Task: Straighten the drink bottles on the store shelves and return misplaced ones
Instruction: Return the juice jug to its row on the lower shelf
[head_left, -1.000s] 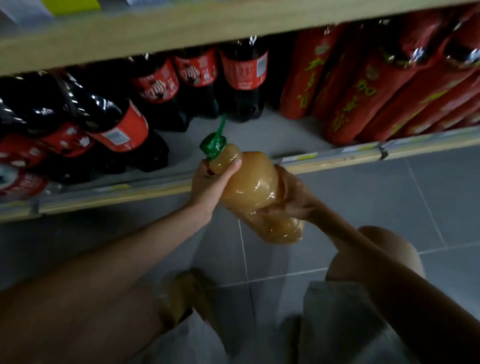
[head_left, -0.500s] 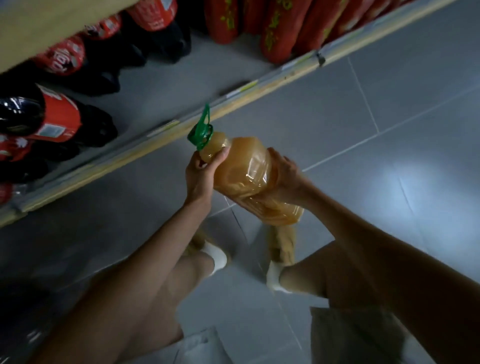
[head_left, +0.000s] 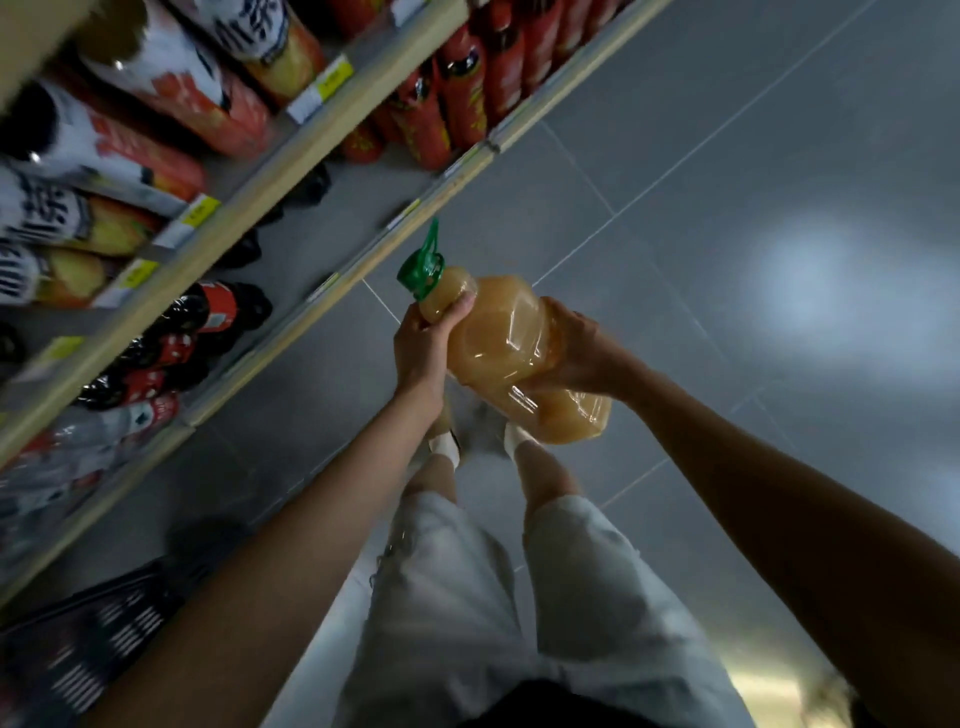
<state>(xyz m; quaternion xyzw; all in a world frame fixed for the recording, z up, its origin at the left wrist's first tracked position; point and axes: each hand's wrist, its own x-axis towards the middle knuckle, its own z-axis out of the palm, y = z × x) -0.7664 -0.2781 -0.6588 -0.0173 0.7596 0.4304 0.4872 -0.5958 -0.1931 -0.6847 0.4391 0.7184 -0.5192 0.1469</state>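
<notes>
I hold a large clear bottle of cloudy yellow juice (head_left: 511, 345) with a green cap and loop handle, tilted, cap toward the shelves, over the grey floor. My left hand (head_left: 423, 348) grips its neck just under the cap. My right hand (head_left: 579, 353) cups the far side of the body, fingers curled round it. The bottom shelf (head_left: 332, 275) at left carries dark cola bottles with red labels (head_left: 208, 317) and red-wrapped bottles (head_left: 467, 93). The shelf above holds bottles with white and orange labels (head_left: 171, 78).
Yellow price tags (head_left: 195, 215) sit on the wooden shelf edges. A dark shopping basket (head_left: 98, 639) stands on the floor at lower left. My legs in light shorts and white socks are below the bottle. Grey tiled floor (head_left: 727, 182) spreads to the right.
I have risen from a crouch to standing; the view now looks down along both shelves. The juice bottle stays in both hands, lifted away from the bottom shelf.
</notes>
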